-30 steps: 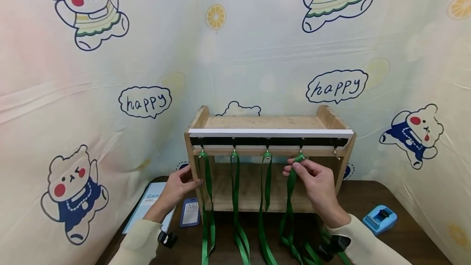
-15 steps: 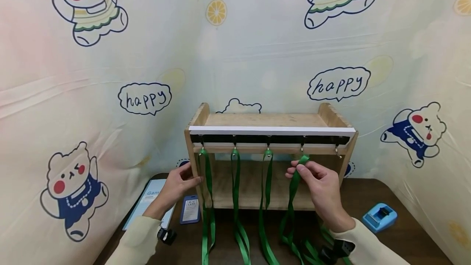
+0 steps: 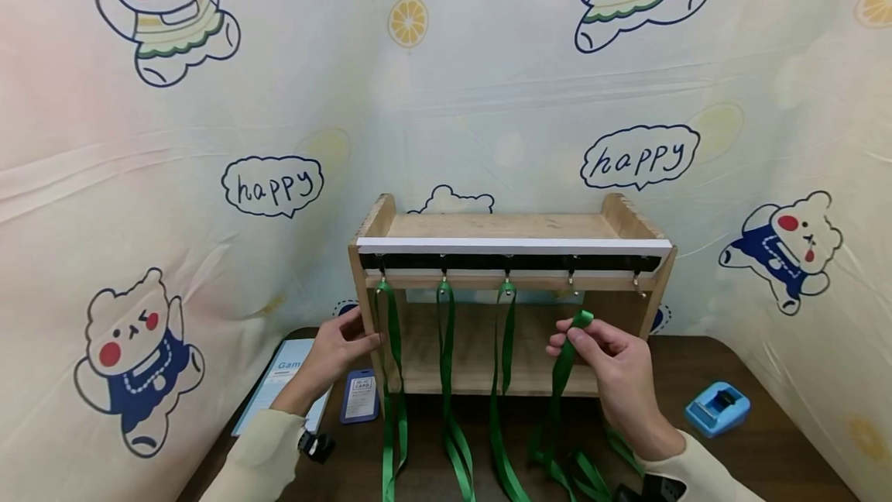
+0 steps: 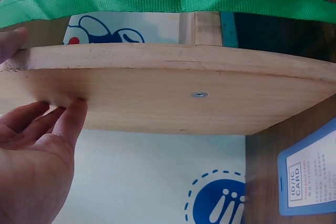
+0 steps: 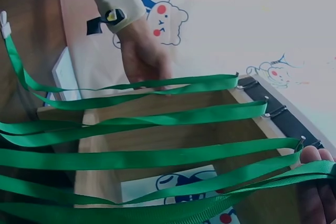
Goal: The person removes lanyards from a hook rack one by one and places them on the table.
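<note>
A small wooden shelf (image 3: 502,226) carries a row of hooks along its front rail. Green lanyards (image 3: 447,362) hang from the three hooks on the left. My right hand (image 3: 619,370) pinches the top of a fourth lanyard (image 3: 561,370) between thumb and fingers, its loop below and apart from the fourth hook (image 3: 571,277). Part of that hand shows at the edge of the right wrist view. At the shelf's left side panel (image 4: 147,85), my left hand (image 3: 329,355) grips the edge, thumb in front and fingertips against the outer face.
A blue-framed card holder (image 3: 359,397) and a light blue booklet (image 3: 282,378) lie on the dark table (image 3: 753,440) at left. At right sits a blue tape dispenser (image 3: 718,409). More green ribbon (image 3: 588,475) lies below the shelf. A printed curtain (image 3: 488,99) closes off the back.
My right hand has moved down and slightly right with the lanyard, whose loop has come away from the fourth hook. My left hand keeps its place on the side panel.
</note>
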Tool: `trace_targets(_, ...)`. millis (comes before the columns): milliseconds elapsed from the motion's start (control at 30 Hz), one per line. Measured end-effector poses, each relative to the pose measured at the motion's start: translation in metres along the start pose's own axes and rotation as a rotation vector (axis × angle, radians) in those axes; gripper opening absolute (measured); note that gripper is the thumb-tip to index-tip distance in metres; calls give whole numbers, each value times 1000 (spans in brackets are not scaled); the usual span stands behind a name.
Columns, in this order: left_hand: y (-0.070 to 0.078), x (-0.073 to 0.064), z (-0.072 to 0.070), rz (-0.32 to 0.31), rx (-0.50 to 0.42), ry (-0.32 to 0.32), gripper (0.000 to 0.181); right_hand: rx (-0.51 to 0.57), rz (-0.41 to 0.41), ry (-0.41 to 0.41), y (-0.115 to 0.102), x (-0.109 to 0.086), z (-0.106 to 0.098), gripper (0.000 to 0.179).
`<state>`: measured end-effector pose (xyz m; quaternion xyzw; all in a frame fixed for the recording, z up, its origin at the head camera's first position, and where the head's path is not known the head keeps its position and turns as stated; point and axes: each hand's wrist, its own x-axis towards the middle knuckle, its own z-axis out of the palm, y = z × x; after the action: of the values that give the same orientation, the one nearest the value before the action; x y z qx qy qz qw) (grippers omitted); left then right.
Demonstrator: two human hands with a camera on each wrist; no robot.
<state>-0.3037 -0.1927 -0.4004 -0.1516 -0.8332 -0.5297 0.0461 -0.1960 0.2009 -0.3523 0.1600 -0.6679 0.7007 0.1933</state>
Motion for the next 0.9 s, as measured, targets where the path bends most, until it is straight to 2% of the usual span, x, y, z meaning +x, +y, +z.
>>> trace_targets(467, 1, -2, -1, -8, -5, -4, 64, 42, 62, -22, 14, -21, -12, 19)
trace_targets(633, 0, -1, -1, -4, -11, 1, 61, 47, 78, -73, 20, -21, -18, 19)
trace_targets(800, 2, -1, -1, 10, 1, 7, 59, 3, 112, -134, 32, -21, -27, 19)
trace_targets(900, 2, -1, -1, 6, 5, -2, 59, -43, 123, -142, 42, -21, -34, 22)
